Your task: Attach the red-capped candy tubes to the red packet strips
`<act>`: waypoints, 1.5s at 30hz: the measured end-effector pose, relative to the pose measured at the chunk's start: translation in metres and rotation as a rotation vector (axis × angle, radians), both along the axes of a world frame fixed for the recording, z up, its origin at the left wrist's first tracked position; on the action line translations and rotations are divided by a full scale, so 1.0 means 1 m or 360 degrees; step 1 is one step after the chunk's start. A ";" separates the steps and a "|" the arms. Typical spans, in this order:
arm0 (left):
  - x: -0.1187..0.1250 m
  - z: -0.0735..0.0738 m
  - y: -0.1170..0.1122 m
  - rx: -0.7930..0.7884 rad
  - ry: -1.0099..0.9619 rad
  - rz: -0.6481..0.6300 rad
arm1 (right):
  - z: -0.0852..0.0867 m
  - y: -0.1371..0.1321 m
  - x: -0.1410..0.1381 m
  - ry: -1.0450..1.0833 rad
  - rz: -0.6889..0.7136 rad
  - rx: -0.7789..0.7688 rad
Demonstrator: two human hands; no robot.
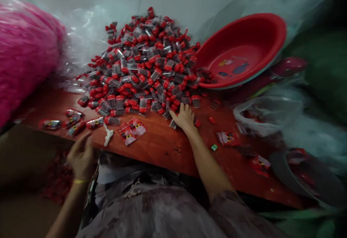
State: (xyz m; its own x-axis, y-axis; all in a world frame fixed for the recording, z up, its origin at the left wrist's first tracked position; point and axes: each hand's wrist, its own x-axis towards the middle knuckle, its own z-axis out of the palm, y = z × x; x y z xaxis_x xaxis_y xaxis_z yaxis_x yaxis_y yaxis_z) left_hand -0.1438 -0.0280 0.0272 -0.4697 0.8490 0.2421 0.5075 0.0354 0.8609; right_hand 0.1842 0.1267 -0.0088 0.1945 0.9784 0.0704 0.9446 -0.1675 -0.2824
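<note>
A big heap of small clear containers with red caps and dark beads inside (146,64) covers the back of the red-brown table (157,144). At the heap's front edge my right hand (184,117) reaches in, palm down, fingers spread against the nearest containers. My left hand (82,155), slightly blurred, hovers by the table's front edge with thumb and fingers apart and nothing visible in it. Just beyond it lie several filled printed packets (73,119). Two flat red printed cards (132,130) and a crumpled white piece (108,135) rest between my hands.
A red basin (260,32) tilts against the heap at right. Pink items fill a clear bag (29,50) at left. To the right are a white plastic bag (260,113), printed packets (227,138), a green scrap (214,147) and a grey bowl (282,165).
</note>
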 end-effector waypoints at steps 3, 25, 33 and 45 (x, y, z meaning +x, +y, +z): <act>0.033 -0.014 0.024 0.0043 0.0434 -0.0386 | 0.002 -0.008 -0.014 -0.0019 0.0069 0.0136; 0.072 -0.043 0.068 -0.0283 0.1096 -0.0610 | -0.012 -0.080 -0.112 0.0140 0.0870 0.0221; 0.073 -0.046 0.066 -0.0224 0.1009 -0.0452 | -0.015 -0.083 -0.114 0.0248 0.0916 0.0307; 0.075 -0.015 0.070 -0.0085 -0.0414 -0.0519 | 0.005 -0.090 -0.103 0.0749 0.0748 0.0675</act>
